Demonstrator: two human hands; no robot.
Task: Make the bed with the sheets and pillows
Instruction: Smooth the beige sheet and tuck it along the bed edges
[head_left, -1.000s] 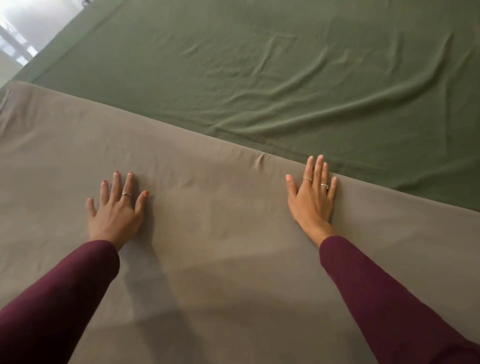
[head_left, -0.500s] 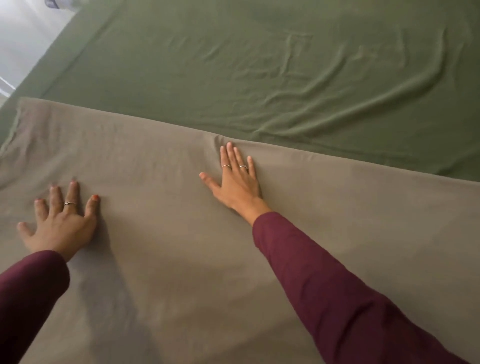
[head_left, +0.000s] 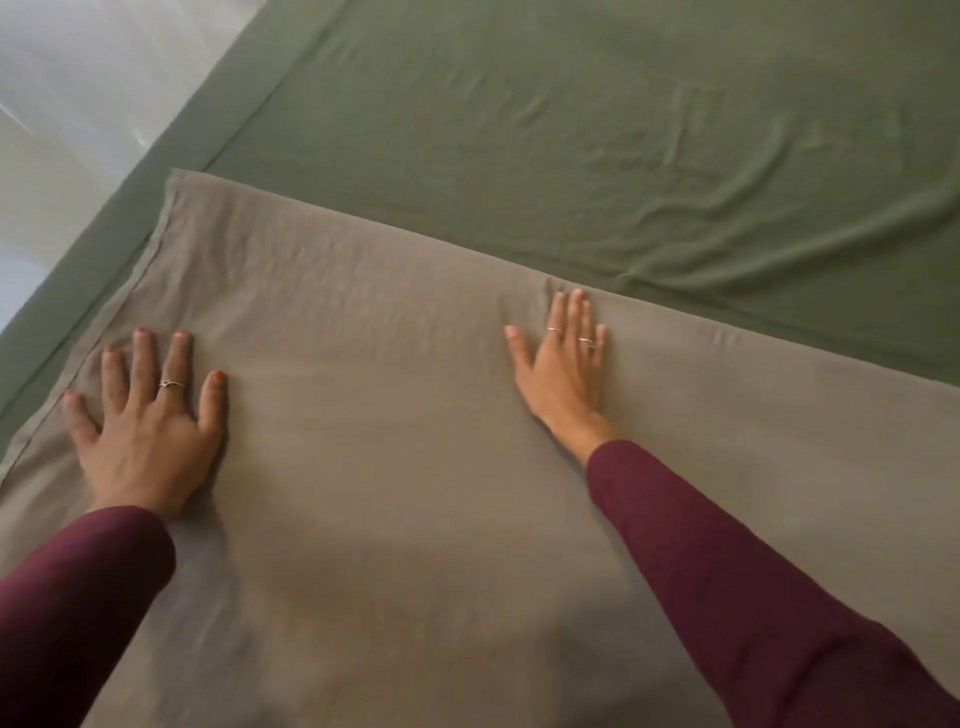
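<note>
A taupe-grey top sheet (head_left: 395, 467) lies spread over the near part of the bed, its far edge running diagonally from upper left to right. Beyond it a wrinkled olive-green sheet (head_left: 597, 135) covers the mattress. My left hand (head_left: 148, 421) presses flat on the grey sheet near its left hem, fingers spread. Flat on the same sheet lies my right hand (head_left: 563, 364), its fingertips at the far folded edge beside a small pucker. No pillows are in view.
The bed's left edge runs diagonally at the upper left, with pale floor (head_left: 78, 104) beyond it. The green sheet shows long creases toward the right side.
Both hands have slid over the grey sheet toward the bed's left side; my left hand now lies near the left hem. The view has shifted left, showing the sheet's corner and floor.
</note>
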